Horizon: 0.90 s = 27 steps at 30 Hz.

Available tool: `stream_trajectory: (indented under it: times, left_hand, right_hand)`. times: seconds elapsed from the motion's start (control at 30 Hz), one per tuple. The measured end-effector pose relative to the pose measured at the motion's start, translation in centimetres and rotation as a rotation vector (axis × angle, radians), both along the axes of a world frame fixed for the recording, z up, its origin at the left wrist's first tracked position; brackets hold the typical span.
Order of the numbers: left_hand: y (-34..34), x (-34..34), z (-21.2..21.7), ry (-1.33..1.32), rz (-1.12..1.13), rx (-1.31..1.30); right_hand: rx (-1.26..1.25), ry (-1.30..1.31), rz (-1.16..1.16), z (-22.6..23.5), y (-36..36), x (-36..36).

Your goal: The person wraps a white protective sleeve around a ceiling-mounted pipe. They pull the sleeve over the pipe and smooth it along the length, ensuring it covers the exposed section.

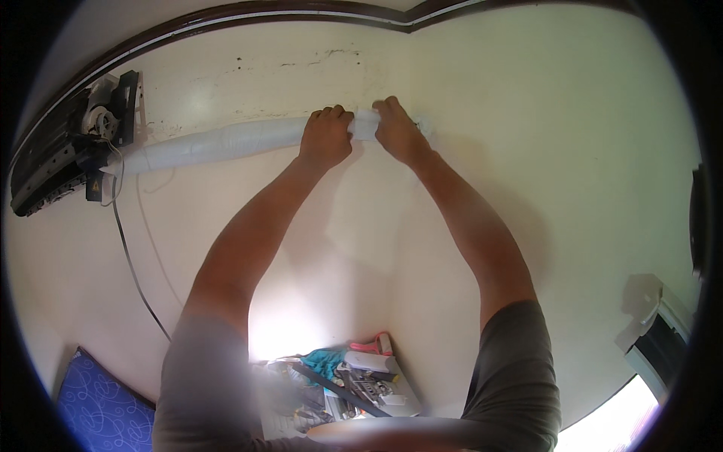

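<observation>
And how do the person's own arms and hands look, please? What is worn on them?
The left sleeve and right sleeve are short and grey, with no visible marking. The left hand and right hand show no glove or watch.

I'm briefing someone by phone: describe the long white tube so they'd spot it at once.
On the cream wall, find the black unit at upper left. From beside it, the long white tube runs rightward, with the left hand and right hand near its right end. Its thick, pale body sets it apart from the thin dark cable hanging below the unit.
</observation>
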State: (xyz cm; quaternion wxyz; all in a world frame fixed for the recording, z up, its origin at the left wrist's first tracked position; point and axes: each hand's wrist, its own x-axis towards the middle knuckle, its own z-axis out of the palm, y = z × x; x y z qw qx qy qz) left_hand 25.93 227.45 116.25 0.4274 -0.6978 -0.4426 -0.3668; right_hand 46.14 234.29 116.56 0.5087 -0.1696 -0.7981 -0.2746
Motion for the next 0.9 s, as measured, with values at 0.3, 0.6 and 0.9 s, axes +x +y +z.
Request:
stream_trajectory:
  times: [0.3, 0.6, 0.9]
  left_hand:
    - [2.5, 1.1, 4.9, 0.077, -0.149, -0.137]
    - [2.3, 3.0, 4.8, 0.145, 0.142, -0.241]
    - [2.3, 3.9, 5.0, 0.257, 0.408, -0.25]
  right_hand:
    - [-0.157, 0.249, 0.201, 2.0, 3.6, 0.1]
    - [-0.321, 0.421, 0.012, -0.1, 5.2, -1.2]
    - [-0.279, 0.246, -0.145, 1.1, 5.1, -1.7]
